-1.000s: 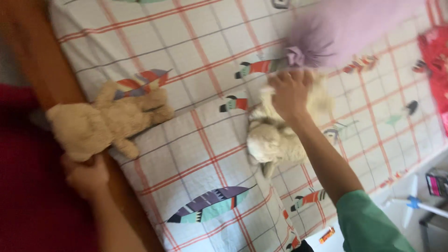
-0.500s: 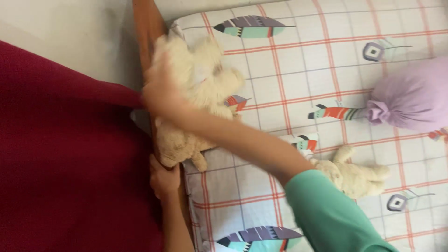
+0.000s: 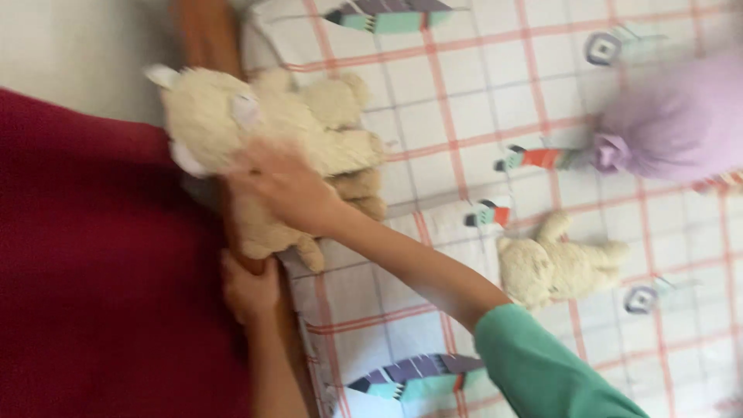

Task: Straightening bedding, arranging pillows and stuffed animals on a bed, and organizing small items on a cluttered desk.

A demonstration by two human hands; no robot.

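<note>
Clamped on the cream teddy bear [image 3: 255, 124], my right hand [image 3: 282, 190] stacks it over another while my left hand [image 3: 248, 288] grips the wooden rail [image 3: 203, 39]; next I'd settle it.

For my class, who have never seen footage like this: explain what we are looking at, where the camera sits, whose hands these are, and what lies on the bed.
The camera is worn on a person's head and looks down, so both arms belong to the wearer. The right hand, on the arm with a green sleeve, rests on a large cream plush toy lying over a tan plush toy at the bed's wooden edge. The left hand touches that edge just below the tan toy. On the checked sheet lie a smaller cream plush toy and a lilac bundle. A dark red cloth fills the left side. The picture is blurred, so the grips are uncertain.
</note>
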